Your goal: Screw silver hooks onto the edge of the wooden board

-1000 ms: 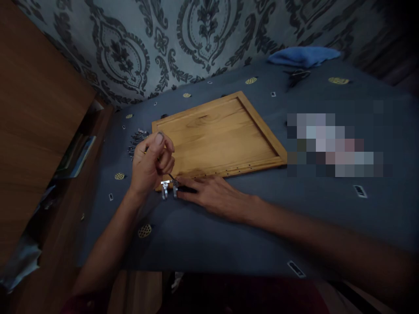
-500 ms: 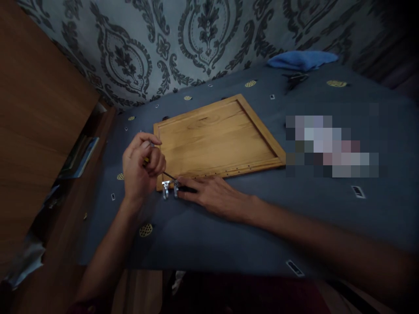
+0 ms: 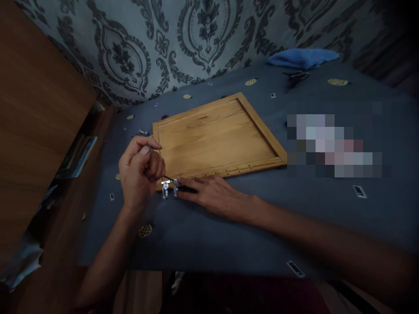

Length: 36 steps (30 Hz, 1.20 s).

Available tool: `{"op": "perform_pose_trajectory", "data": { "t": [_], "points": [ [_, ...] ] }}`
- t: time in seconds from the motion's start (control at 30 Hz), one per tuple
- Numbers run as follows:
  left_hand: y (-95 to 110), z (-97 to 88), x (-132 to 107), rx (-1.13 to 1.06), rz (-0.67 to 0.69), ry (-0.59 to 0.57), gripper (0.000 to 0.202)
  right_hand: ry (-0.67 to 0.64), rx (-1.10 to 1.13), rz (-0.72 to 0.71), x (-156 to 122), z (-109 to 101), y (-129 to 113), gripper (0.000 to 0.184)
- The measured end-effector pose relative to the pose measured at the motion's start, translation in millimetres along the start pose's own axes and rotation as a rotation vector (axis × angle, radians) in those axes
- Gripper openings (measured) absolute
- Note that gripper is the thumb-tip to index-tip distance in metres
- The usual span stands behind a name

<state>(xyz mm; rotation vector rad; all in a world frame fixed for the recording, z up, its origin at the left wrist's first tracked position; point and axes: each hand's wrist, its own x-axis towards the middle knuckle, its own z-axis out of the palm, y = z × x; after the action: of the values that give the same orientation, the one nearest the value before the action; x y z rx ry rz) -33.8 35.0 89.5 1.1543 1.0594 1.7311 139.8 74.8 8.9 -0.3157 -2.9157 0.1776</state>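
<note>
A framed wooden panel lies flat, a row of small dark holes along its near edge. At its near left corner sits a shiny metal bracket with two prongs pointing toward me. My left hand is closed around a screwdriver; its dark shaft slants down to the bracket's right end, and a bit of yellow handle peeks between the fingers. From the right, my right hand reaches along the near edge, its fingertips pinching the bracket's right end. The screwdriver's tip is hard to make out.
A dark blue patterned cloth covers the surface. Small metal parts lie behind my left hand. A blue cloth and a dark object are at the back right. A wooden cabinet stands left; a blurred-out patch lies right.
My left hand has shifted slightly left and down, its grip on the screwdriver kept, and small metal parts behind it now show. My right hand stays at the bracket.
</note>
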Motion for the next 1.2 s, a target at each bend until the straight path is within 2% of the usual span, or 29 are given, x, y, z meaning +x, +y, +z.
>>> {"op": "perform_pose_trajectory", "data": {
  "t": [0.4,0.57,0.7,0.83,0.97,1.2],
  "points": [
    [-10.0,-5.2,1.0,0.016,-0.002,-0.065,0.021,-0.015,0.014,0.003,0.9,-1.3,0.2,0.050],
    [-8.2,-16.2,-1.3,0.072,-0.027,-0.231,0.022,-0.016,0.048,-0.005,0.8,-0.1,1.2,0.047],
    [1.4,-31.0,-5.7,0.283,-0.020,-0.373,0.020,0.026,0.086,-0.007,-0.1,0.2,1.4,0.046],
    [15.5,-36.0,-8.8,0.524,-0.067,-0.430,0.014,0.016,0.040,-0.003,-0.2,-1.6,0.3,0.041],
    [19.5,-29.3,-10.4,0.586,-0.039,-0.409,0.013,0.012,0.020,-0.002,0.6,-2.3,-0.6,0.040],
    [10.4,-23.2,-13.3,0.573,0.001,-0.249,0.017,0.043,0.073,0.004,-0.7,0.9,0.3,0.040]
  ]
}}
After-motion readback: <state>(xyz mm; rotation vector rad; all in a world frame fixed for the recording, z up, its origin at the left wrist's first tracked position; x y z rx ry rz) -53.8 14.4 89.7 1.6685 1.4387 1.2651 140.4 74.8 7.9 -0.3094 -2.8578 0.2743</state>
